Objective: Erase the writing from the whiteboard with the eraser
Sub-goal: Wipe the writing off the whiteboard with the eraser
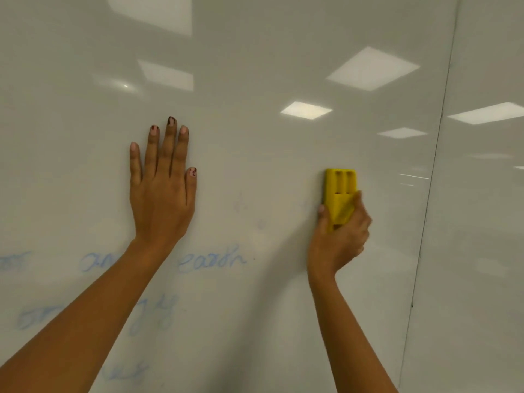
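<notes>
Filling the view, the glossy whiteboard (pixel 255 52) mirrors square ceiling lights (pixel 373 68); a panel seam (pixel 433 165) runs right of the right hand (pixel 340 236). Faint blue writing (pixel 209 260) lies below the left hand (pixel 161 191) (partly hidden by that forearm, and too smeared to read). The left hand presses flat, fingers straight. The right hand grips the yellow eraser (pixel 340 194), held against the board, long axis upright, its lower end hidden in the grip.

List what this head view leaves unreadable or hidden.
Head view: the blue writing is blurred; the left arm covers part of it.
Head view: its leftmost word is cut by the frame edge.
Head view: the lower end of the eraser sits inside the right hand.
</notes>
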